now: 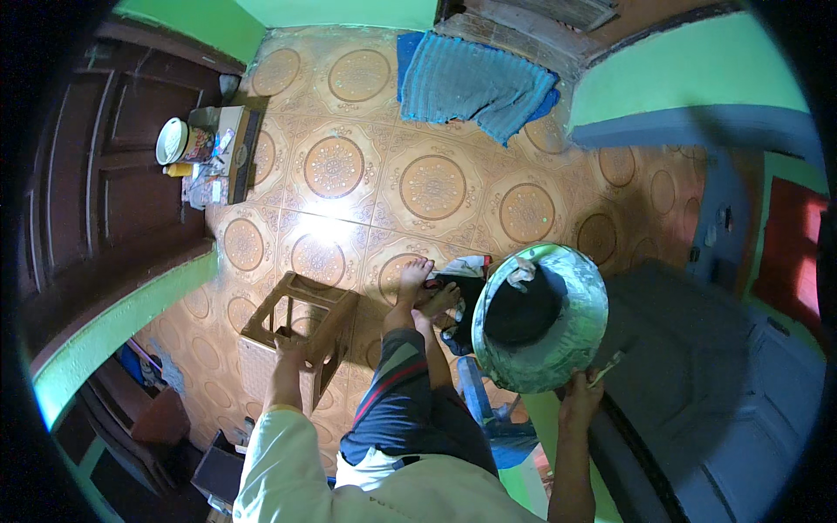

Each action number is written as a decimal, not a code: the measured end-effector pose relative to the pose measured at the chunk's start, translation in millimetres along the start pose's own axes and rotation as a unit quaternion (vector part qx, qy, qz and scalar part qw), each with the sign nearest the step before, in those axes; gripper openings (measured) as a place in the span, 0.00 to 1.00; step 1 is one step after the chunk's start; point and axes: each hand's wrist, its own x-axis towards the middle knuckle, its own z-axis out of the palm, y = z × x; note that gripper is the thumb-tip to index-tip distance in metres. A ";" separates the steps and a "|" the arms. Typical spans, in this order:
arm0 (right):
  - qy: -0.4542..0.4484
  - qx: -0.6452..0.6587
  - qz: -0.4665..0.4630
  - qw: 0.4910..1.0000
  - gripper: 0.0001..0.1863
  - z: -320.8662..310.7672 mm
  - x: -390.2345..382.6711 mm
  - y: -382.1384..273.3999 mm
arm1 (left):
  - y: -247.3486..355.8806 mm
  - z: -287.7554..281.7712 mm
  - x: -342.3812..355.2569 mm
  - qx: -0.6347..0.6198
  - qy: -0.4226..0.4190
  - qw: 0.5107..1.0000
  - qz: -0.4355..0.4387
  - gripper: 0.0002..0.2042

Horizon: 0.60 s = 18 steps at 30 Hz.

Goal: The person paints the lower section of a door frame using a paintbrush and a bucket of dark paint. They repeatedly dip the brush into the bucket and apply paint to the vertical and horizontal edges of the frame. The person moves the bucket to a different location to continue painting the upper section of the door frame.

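My left hand (288,356) is closed on the edge of a brown plastic stool (257,366), which looks tipped, its openwork frame facing up and away. At the right, my right hand (581,399) grips the near rim of a wide, smeared grey-green basin (580,322). A thin, pale-handled tool (608,369) sticks out beside its fingers; its kind is unclear. Inside the basin is a large dark area, shadow or contents, I cannot tell which. A crumpled pale thing (522,274) lies by the basin's far side.
Dark and red-white cloth (464,283) lies by my bare feet. A blue mat (475,80) is at the far doorway. A cardboard box (235,152) with a white-lidded tub (173,139) stands by the brown door (96,148). Below the basin is a blue plastic seat (501,427); a grey door (697,375) is at right.
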 end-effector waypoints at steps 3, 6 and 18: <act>-0.006 0.007 0.018 1.000 0.19 -0.3 10.5 13.8 | -9.1 29.5 25.8 0.034 -0.011 0.998 -0.043 0.63; -0.047 -0.022 0.010 0.999 0.19 -2.8 17.8 17.6 | 4.2 23.6 20.8 0.033 0.000 0.999 -0.006 0.63; -0.027 -0.011 0.030 0.999 0.24 -46.7 28.0 52.2 | -24.8 -128.0 51.8 0.021 -0.066 0.995 0.072 0.44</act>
